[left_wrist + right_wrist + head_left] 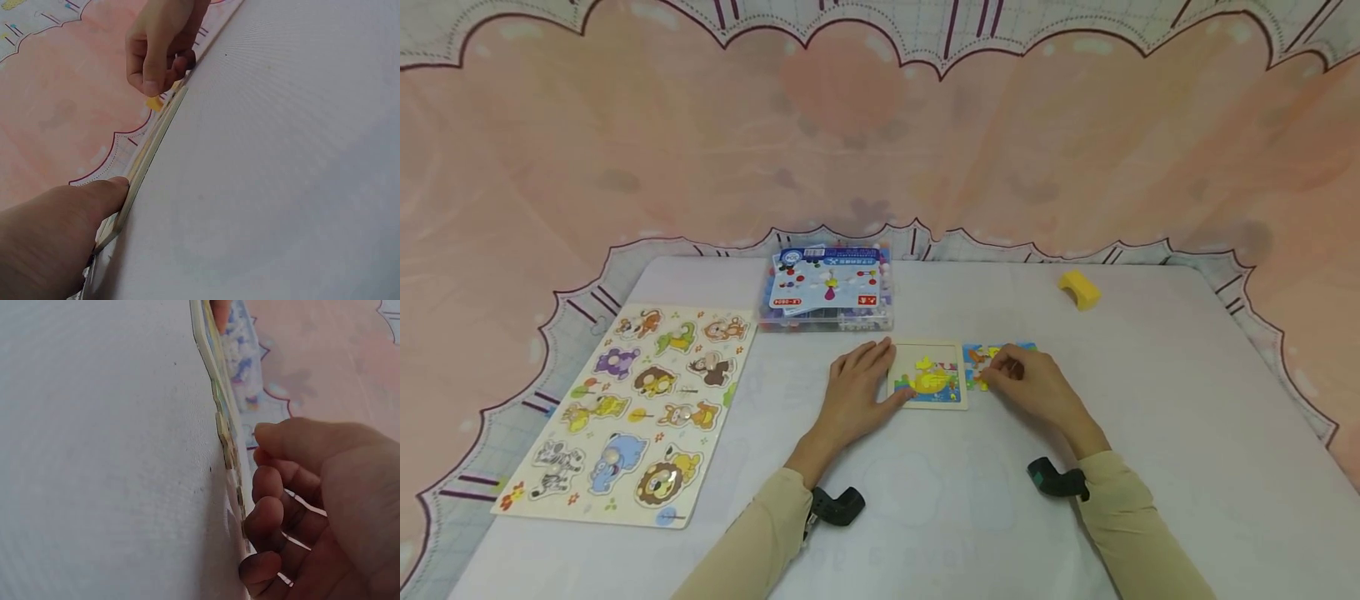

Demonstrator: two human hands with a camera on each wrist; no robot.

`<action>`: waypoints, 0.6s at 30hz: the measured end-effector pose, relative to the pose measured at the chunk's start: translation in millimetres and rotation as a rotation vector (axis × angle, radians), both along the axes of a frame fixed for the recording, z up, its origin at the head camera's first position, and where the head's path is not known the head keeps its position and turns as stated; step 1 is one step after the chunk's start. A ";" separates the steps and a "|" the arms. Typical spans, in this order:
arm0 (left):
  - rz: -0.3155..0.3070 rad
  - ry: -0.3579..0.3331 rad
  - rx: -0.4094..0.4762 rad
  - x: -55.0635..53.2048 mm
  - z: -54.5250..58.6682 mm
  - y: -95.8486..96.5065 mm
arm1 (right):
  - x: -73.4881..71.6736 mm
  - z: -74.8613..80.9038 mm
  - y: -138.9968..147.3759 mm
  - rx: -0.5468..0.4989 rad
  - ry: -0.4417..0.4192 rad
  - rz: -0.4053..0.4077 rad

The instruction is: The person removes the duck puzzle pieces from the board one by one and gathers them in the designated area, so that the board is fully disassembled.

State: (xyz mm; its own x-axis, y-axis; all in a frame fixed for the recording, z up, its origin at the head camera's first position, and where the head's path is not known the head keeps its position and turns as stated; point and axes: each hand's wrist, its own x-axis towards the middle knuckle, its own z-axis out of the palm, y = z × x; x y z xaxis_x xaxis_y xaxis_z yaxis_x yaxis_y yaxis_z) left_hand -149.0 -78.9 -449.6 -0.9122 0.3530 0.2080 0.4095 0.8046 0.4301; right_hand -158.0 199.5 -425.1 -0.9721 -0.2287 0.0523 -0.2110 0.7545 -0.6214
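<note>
A small wooden frame puzzle (pixel 929 346) with a yellow duck picture lies mid-table. My left hand (pixel 859 392) rests at its left side, fingers fairly straight along the edge and thumb on the lower left of the picture. Against the frame's right side lie several loose, colourful puzzle pieces (pixel 973 353), partly hidden by my right hand (pixel 1033 385). That hand hovers just over them, fingers curled, thumb and forefinger tips close together. In the right wrist view, nothing shows between those fingertips (pixel 265 432), which stay a little apart from the pieces.
A large animal peg board (pixel 658 433) lies at the left. Behind the frame puzzle stands a clear plastic box (pixel 827 321) with a blue printed card. A yellow arched block (pixel 1080 289) sits at the back right. The white table (pixel 1187 400) has a patterned cloth behind it.
</note>
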 end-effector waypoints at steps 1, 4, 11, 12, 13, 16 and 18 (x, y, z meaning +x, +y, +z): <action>0.000 0.003 -0.001 -0.1 0.0 0.1 | -0.3 -0.4 0.3 -0.007 0.010 0.004; 0.000 0.009 -0.002 -0.2 0.7 0.2 | -0.7 -0.3 -0.5 -0.029 0.029 0.018; -0.002 0.011 0.004 -0.2 2.0 0.2 | -0.8 1.4 -7.7 -0.101 0.031 0.046; -0.002 0.010 0.004 -0.2 2.0 0.2 | -0.4 2.0 -9.1 -0.116 0.027 0.045; -0.001 0.009 0.003 -0.2 1.9 0.2 | -0.2 2.6 -10.6 -0.131 0.022 0.047; -0.001 0.003 0.001 0.2 1.3 0.0 | 0.2 2.8 -15.9 -0.141 0.010 0.068; 0.000 -0.004 -0.003 0.4 0.5 -0.2 | 0.3 1.9 -20.0 -0.124 -0.004 0.092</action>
State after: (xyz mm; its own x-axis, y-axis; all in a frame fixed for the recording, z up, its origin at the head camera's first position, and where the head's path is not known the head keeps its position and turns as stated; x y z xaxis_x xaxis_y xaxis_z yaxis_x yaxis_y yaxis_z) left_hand -148.6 -79.1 -449.0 -0.9131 0.3534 0.2035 0.4076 0.8058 0.4296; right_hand -157.8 179.5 -423.1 -0.9477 -0.3085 0.0816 -0.2726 0.6496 -0.7097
